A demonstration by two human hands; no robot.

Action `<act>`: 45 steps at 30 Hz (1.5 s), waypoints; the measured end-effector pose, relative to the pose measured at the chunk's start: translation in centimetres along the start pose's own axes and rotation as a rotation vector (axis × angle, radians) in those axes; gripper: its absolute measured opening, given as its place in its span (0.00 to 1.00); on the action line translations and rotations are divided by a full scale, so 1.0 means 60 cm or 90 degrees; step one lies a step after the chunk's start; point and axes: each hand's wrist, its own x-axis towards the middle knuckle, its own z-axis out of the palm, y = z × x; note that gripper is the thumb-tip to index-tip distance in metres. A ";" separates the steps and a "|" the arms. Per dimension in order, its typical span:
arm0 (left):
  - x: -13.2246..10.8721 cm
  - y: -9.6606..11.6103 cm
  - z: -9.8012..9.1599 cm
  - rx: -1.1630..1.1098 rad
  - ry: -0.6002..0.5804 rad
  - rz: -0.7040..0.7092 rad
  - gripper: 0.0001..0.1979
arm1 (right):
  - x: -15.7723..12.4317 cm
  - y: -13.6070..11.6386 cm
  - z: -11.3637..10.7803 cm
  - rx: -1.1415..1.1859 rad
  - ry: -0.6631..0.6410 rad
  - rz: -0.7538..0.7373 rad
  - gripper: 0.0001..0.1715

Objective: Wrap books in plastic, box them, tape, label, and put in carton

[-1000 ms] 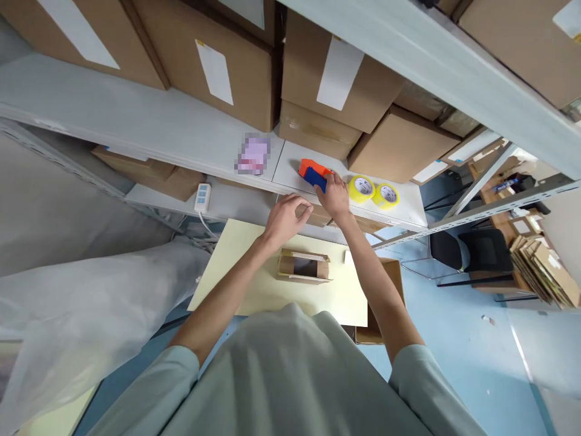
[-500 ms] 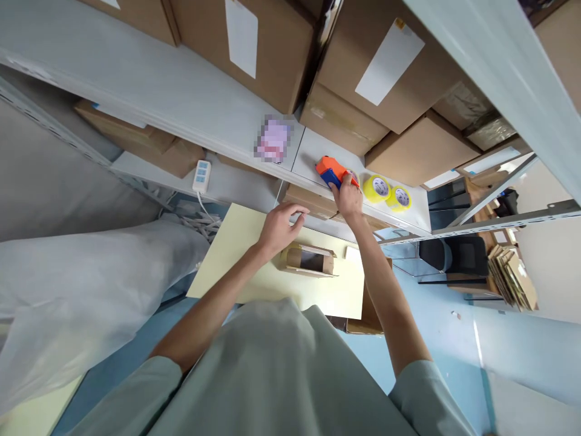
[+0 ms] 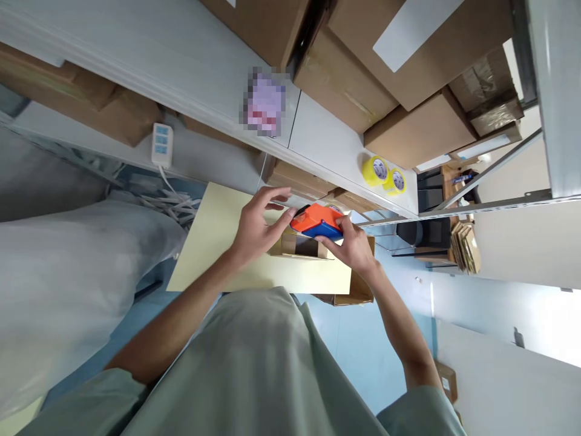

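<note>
An orange and blue tape dispenser (image 3: pixel 318 221) is held by my right hand (image 3: pixel 354 243), whose thumb and fingers grip its right end. My left hand (image 3: pixel 259 225) is just left of the dispenser, fingers apart and curved, its thumb close to the dispenser's left end; whether they touch is unclear. Below the dispenser, an open cardboard box (image 3: pixel 302 247) lies on the pale yellow table (image 3: pixel 236 272), partly hidden by the dispenser and my hands.
Two yellow tape rolls (image 3: pixel 384 174) sit on the grey shelf (image 3: pixel 318 130), near large cardboard boxes (image 3: pixel 422 130). A white power strip (image 3: pixel 162 145) hangs at the lower shelf. White wrapped bulk (image 3: pixel 82 272) fills the left. Another open carton (image 3: pixel 358 287) stands below the table's right end.
My right hand has brought the tape dispenser off the shelf, down and left over the table box. My left hand has opened wider beside it. The view has shifted.
</note>
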 end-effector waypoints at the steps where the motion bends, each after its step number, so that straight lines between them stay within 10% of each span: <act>1: -0.004 0.006 -0.003 -0.011 -0.016 -0.005 0.19 | -0.008 -0.003 -0.008 -0.011 0.007 -0.008 0.36; 13: -0.042 -0.002 -0.023 -0.095 -0.078 -0.126 0.17 | -0.023 -0.028 -0.065 -0.038 -0.077 -0.048 0.38; 28: -0.160 -0.205 -0.018 -0.194 -0.017 -0.435 0.29 | 0.059 -0.047 -0.120 -0.087 -0.464 0.112 0.35; 45: -0.183 -0.349 0.116 -0.240 0.050 -0.667 0.19 | 0.136 -0.106 0.014 -0.319 -0.558 0.104 0.36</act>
